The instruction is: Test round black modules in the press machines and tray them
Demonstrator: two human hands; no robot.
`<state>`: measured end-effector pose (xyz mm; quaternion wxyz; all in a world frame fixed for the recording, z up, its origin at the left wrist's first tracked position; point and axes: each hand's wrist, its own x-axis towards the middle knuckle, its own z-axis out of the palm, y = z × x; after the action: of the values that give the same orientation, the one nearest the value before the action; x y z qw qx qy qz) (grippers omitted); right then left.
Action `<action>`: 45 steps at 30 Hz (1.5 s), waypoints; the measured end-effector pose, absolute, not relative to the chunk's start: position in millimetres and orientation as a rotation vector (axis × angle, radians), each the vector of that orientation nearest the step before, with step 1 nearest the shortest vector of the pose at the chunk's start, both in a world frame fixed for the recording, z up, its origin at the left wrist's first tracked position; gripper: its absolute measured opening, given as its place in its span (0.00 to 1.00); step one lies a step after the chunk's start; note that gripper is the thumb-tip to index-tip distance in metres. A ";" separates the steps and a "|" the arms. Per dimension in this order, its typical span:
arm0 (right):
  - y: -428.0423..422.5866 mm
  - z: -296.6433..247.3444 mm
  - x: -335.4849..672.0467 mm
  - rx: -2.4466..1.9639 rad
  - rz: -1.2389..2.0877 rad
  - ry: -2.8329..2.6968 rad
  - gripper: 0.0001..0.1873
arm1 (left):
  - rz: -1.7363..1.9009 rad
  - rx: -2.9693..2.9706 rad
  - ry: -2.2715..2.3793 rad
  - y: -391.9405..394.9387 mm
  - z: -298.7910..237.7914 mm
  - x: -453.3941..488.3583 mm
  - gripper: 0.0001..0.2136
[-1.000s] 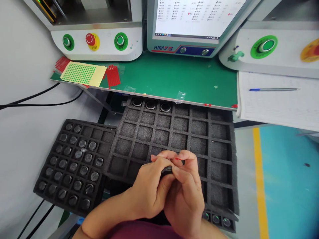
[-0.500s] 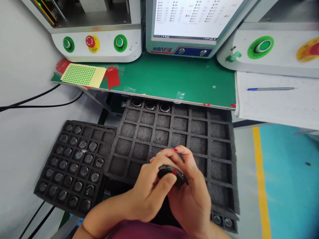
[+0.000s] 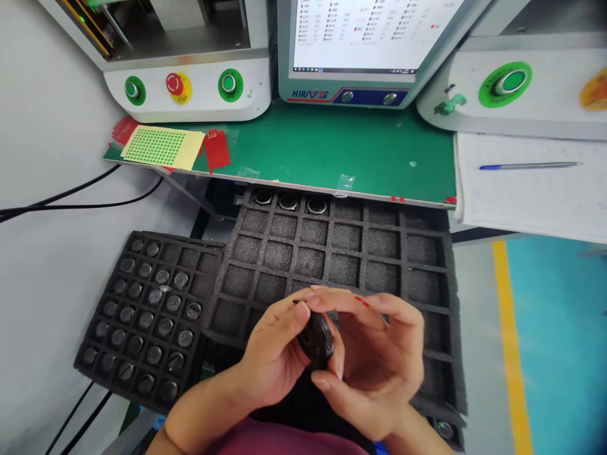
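Both hands meet low in the middle of the view, pinching a small black round part (image 3: 317,341) between them. The left hand (image 3: 275,354) comes in from the lower left with its forearm slanting up. Its fingers are curled inward, and its thumb lies over the top edge of the part. The right hand (image 3: 379,373) is turned palm-up and cupped, its thumb pressing the part from below and its index finger reaching across above it – so each hand is closed on the same piece, which stands on edge between the fingertips. A tiny red speck shows on one right finger. Directly beneath and beyond the hands lies a large black foam tray (image 3: 379,243), most of its square cells bare, with three round parts (image 3: 288,202) in its farthest row. Just beside the left hand, to its outer side, sits a smaller foam tray (image 3: 192,258) filled with dark discs. Well beyond the hands runs a green bench mat (image 3: 332,145), and far off past the right hand a pen (image 3: 526,166) rests on a paper sheet (image 3: 531,202)
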<state>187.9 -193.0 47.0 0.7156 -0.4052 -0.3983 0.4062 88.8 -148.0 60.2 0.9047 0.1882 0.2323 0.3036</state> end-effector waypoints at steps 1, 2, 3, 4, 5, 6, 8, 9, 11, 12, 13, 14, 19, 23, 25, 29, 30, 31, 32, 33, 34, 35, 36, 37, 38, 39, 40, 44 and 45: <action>-192.6 46.3 188.0 -0.898 0.900 -0.883 0.33 | 0.628 0.392 0.476 -148.2 59.4 89.1 0.16; -192.5 45.9 188.0 -0.898 0.901 -0.883 0.34 | 0.632 0.397 0.475 -149.0 58.5 89.2 0.16; -192.4 45.7 187.8 -0.897 0.904 -0.883 0.34 | 0.639 0.405 0.471 -150.3 57.4 89.3 0.16; -192.5 45.6 187.5 -0.896 0.906 -0.883 0.34 | 0.652 0.415 0.466 -151.9 56.2 89.2 0.16; -192.7 45.3 187.2 -0.890 0.908 -0.885 0.34 | 0.672 0.430 0.459 -153.6 55.1 89.2 0.16; -192.9 44.8 187.2 -0.882 0.911 -0.891 0.33 | 0.695 0.448 0.457 -154.9 54.0 89.0 0.16; -192.2 41.3 188.1 -0.860 0.905 -0.904 0.33 | 0.727 0.485 0.483 -153.2 52.5 88.8 0.16; -190.9 37.7 189.5 -0.851 0.903 -0.905 0.33 | 0.736 0.511 0.506 -148.9 52.2 88.8 0.16; -184.9 25.5 194.2 -0.886 0.879 -0.846 0.30 | 0.748 0.604 0.586 -131.3 53.0 89.7 0.17; -180.1 17.0 197.3 -0.950 0.838 -0.787 0.25 | 0.759 0.672 0.635 -118.0 53.7 91.0 0.17; -174.3 7.1 200.7 -1.036 0.779 -0.726 0.19 | 0.779 0.759 0.686 -102.0 54.3 93.4 0.17; -167.9 -3.8 204.1 -1.126 0.711 -0.671 0.12 | 0.800 0.876 0.743 -83.9 54.5 96.9 0.17; -145.1 -50.7 212.1 -1.309 0.534 -0.718 0.06 | 0.736 1.959 1.181 14.0 40.9 131.3 0.12; -146.8 -59.6 211.7 -1.321 0.549 -0.870 0.04 | 0.604 2.297 1.325 67.3 19.5 161.4 0.08; -148.6 -59.3 212.9 -1.332 0.548 -0.916 0.05 | 0.508 2.428 1.339 79.1 11.5 172.0 0.11; -150.5 -62.9 215.9 -1.358 0.547 -0.963 0.06 | 0.338 2.601 1.295 77.6 7.5 182.7 0.15; -151.6 -65.2 216.3 -1.364 0.551 -0.970 0.07 | 0.300 2.626 1.275 73.7 8.9 182.4 0.15; -153.2 -68.1 216.4 -1.371 0.557 -0.976 0.07 | 0.266 2.645 1.252 68.8 10.9 180.0 0.17; -155.0 -71.3 216.4 -1.380 0.563 -0.980 0.08 | 0.237 2.657 1.230 63.2 13.2 175.3 0.19; -156.9 -74.6 216.1 -1.390 0.570 -0.982 0.08 | 0.215 2.663 1.210 57.0 15.4 167.5 0.22; -158.7 -77.9 215.7 -1.400 0.576 -0.981 0.08 | 0.203 2.662 1.199 50.3 17.5 156.2 0.25; -160.3 -81.0 215.2 -1.409 0.582 -0.979 0.09 | 0.200 2.653 1.205 42.9 19.1 141.1 0.27; -161.5 -83.6 214.6 -1.416 0.588 -0.976 0.09 | 0.206 2.635 1.239 35.0 20.0 122.0 0.26; -162.4 -85.6 214.0 -1.421 0.592 -0.973 0.10 | 0.219 2.606 1.303 27.1 20.2 98.9 0.24; -162.9 -87.1 213.4 -1.425 0.594 -0.970 0.10 | 0.233 2.565 1.399 19.6 19.4 72.3 0.20; -163.3 -88.1 212.9 -1.429 0.597 -0.968 0.11 | 0.250 2.503 1.544 13.0 17.6 42.7 0.18; -163.4 -88.7 212.5 -1.434 0.599 -0.966 0.12 | 0.256 2.424 1.700 8.0 14.7 11.2 0.16; -163.1 -89.3 211.2 -1.458 0.604 -0.967 0.13 | 0.136 2.017 2.188 2.8 -7.1 -107.5 0.11; -163.0 -89.4 210.9 -1.465 0.605 -0.969 0.14 | 0.106 1.926 2.259 3.6 -14.2 -129.9 0.12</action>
<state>210.9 -163.0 -89.4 0.5987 -0.6317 -0.4178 0.2607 -129.9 3.6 -14.2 0.0854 0.6461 0.7576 0.0355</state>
